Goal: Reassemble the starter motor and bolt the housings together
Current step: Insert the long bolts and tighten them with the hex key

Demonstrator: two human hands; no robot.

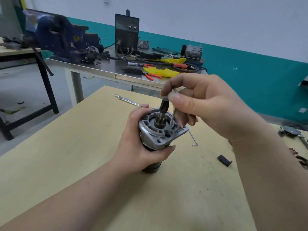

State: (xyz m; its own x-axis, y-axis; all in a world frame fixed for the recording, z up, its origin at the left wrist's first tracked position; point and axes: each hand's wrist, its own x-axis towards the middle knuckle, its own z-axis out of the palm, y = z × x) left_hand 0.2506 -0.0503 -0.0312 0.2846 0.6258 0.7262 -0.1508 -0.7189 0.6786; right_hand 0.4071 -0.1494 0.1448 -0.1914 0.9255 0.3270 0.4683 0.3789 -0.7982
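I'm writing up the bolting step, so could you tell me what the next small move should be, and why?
Probably turn the hex key with the right hand, since its tip sits in the bolt head on the silver housing, and the left hand grips the upright starter motor.

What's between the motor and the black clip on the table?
Head view: a spare hex key lies on the table between the motor and the black clip; otherwise bare.

Left hand [141, 147] hides motor body [152, 168] (lower part shows).
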